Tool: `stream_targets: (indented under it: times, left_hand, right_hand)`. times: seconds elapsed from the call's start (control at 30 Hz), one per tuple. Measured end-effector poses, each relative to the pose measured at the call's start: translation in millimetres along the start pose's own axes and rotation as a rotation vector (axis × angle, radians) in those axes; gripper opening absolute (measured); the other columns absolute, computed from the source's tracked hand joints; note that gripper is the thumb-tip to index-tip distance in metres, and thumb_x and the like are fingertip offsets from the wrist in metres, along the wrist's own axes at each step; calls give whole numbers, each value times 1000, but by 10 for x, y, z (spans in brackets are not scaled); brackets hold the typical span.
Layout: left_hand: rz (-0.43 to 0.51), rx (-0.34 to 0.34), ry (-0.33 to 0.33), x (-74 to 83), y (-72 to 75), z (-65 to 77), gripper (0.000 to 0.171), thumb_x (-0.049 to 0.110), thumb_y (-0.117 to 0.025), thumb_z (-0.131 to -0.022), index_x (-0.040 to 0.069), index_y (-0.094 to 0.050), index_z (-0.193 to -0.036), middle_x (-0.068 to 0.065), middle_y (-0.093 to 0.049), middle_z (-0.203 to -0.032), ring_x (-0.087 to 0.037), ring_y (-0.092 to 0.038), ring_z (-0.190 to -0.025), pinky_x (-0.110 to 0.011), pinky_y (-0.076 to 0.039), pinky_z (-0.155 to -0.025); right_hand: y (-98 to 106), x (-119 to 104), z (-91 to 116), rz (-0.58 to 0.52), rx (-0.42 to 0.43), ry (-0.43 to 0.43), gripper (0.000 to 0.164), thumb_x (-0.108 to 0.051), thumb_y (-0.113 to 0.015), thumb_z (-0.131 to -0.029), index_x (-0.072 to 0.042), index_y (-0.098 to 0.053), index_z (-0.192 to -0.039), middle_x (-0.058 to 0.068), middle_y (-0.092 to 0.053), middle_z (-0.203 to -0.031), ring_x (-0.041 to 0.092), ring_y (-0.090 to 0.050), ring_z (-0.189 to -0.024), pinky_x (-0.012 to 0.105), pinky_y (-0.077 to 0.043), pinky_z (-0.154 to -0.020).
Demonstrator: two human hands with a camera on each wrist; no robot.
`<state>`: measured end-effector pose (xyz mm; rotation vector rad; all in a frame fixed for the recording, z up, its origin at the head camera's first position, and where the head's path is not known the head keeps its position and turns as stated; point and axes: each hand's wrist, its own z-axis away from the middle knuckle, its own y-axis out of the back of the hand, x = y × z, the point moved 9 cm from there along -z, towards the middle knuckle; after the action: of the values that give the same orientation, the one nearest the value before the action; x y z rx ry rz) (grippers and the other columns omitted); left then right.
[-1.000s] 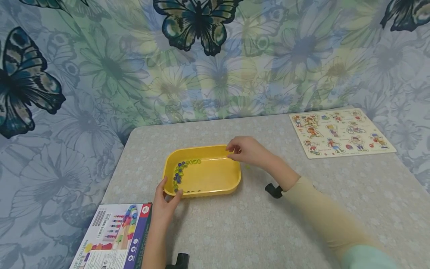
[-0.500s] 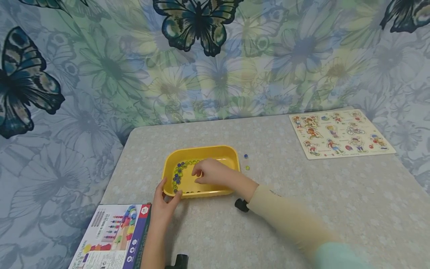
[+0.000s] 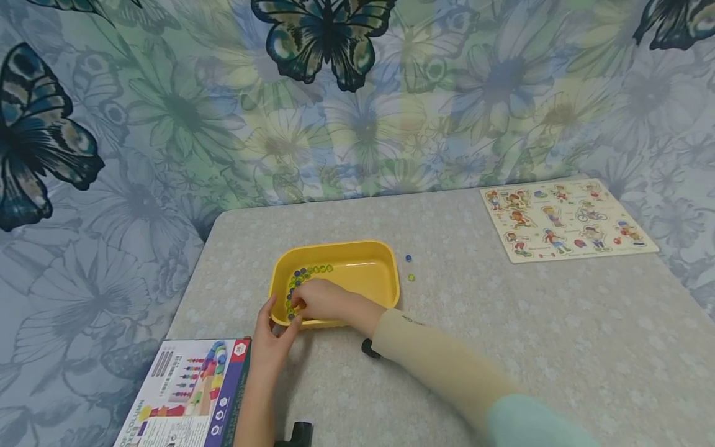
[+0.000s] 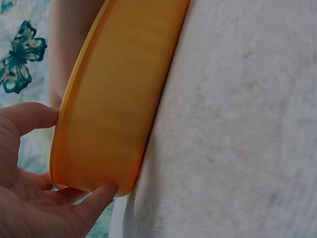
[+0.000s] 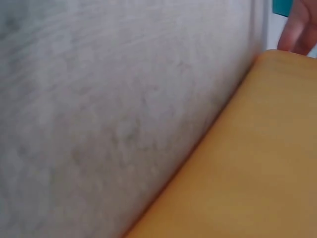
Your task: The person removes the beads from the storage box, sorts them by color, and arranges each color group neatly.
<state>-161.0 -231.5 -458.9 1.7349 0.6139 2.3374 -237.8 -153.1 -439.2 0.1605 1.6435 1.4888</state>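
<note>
A shallow yellow tray (image 3: 357,273) stands on the table, with small round blue and yellow-green beads (image 3: 296,280) gathered along its left end. My left hand (image 3: 274,338) holds the tray's near left corner; in the left wrist view its thumb is at the rim and its fingers (image 4: 101,198) are against the outer wall. Inside the tray is my right hand (image 3: 329,301), fingers bent down among the beads at the left end. Its fingertips are largely hidden, so I cannot tell whether they pinch a bead. The right wrist view shows mostly the tray's outer wall (image 5: 237,163).
One blue bead (image 3: 409,258) and one yellow-green bead (image 3: 411,277) lie on the table (image 3: 503,335) just right of the tray. A printed box (image 3: 184,391) lies at the front left. A picture board (image 3: 566,220) lies at the back right, before a flowered wall covering.
My right hand has moved left, from the tray's right rim across the tray to the beads at the left end. This uncovers two beads on the table. The left hand stays at its corner.
</note>
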Motion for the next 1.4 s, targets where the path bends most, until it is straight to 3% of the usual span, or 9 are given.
stream_targets:
  times: [0.13, 0.4, 0.7, 1.03, 1.23, 1.4]
  left_hand:
    - [13, -8, -11, 9, -6, 1, 83, 40, -65, -85, 24, -16, -150, -6, -15, -155, -32, -20, -139, -45, -32, -106]
    - [13, 0, -12, 8, 0, 11, 83, 41, -65, -85, 24, -16, -150, -5, -16, -154, -33, -20, -139, -46, -31, -106]
    - [31, 5, -18, 6, -3, 13, 84, 43, -66, -84, 25, -17, -150, -5, -17, -154, -32, -23, -138, -45, -32, -106]
    - [38, -1, -32, 23, 3, 20, 84, 41, -66, -85, 23, -16, -150, -6, -16, -154, -32, -23, -138, -45, -32, -106]
    - [31, 1, -28, 20, 2, 18, 82, 39, -66, -85, 24, -17, -150, -6, -18, -154, -32, -24, -138, -44, -33, -105]
    - [29, 6, -8, -6, 3, 10, 79, 34, -65, -87, 26, -17, -149, -4, -19, -154, -29, -25, -138, -43, -34, -105]
  right_hand:
    - [-45, -5, -54, -2, -22, -10, 21, -20, -68, -85, -16, -70, -106, -10, -66, -97, 2, -56, -86, 14, -44, -78]
    - [-92, -59, -107, 24, -42, 36, 12, -17, -67, -86, -16, -71, -97, -12, -63, -86, 2, -53, -77, 14, -43, -73]
    - [-114, -66, -136, 76, -57, -12, 12, -18, -65, -87, -17, -69, -99, -10, -63, -92, 4, -54, -82, 17, -44, -78]
    - [-92, -57, -138, 118, -56, -15, 7, -17, -65, -87, -18, -69, -93, -10, -63, -90, 4, -55, -80, 17, -45, -75]
    - [41, -36, -76, 63, -23, 28, 7, -19, -66, -85, -17, -69, -91, -11, -61, -84, 5, -54, -76, 17, -44, -71]
    - [266, 19, 46, 7, 10, 79, 10, -18, -65, -84, -16, -68, -94, -10, -60, -85, 5, -53, -77, 18, -45, -70]
